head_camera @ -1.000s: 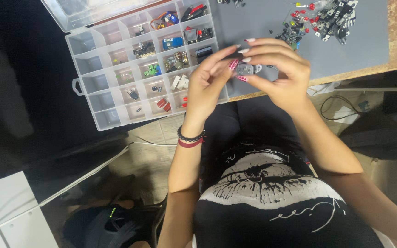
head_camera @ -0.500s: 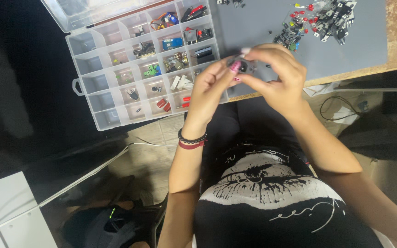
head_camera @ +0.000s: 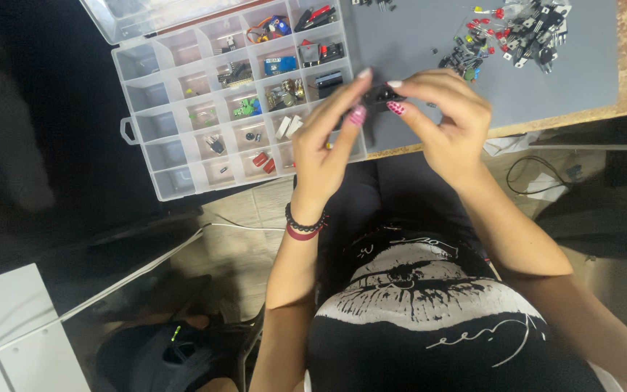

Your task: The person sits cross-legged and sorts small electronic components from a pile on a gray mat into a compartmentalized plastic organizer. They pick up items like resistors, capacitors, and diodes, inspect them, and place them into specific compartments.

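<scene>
Left hand: the left hand [head_camera: 326, 145] is up over the table edge, thumb and fingertips pinching one side of a small black part [head_camera: 379, 96].
Right hand: the right hand [head_camera: 450, 123] meets it, fingers closed on the other side.
Black part: between both hands, above the near edge of the grey mat [head_camera: 429, 87]; its shape is too small to tell.
Organizer: a clear compartment box [head_camera: 175, 116], lid open, sits just left of the hands.
Loose parts: a pile of components [head_camera: 520, 33] lies farther back on the mat.
</scene>
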